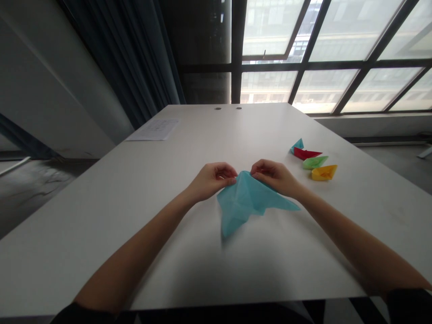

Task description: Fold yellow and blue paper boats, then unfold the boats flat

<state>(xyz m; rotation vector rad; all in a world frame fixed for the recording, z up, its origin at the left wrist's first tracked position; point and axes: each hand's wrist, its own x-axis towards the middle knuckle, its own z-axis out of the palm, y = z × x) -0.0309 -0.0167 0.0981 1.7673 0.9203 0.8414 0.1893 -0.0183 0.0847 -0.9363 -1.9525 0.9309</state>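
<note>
A partly folded sheet of teal paper lies on the white table in front of me. My left hand pinches its upper left edge with curled fingers. My right hand pinches the upper right edge, close to the top point of the fold. Both hands rest near the table surface, a few centimetres apart.
Several folded paper boats stand in a row to the right: teal, red, green and yellow. A printed white sheet lies at the far left corner. Large windows and a dark curtain stand behind the table.
</note>
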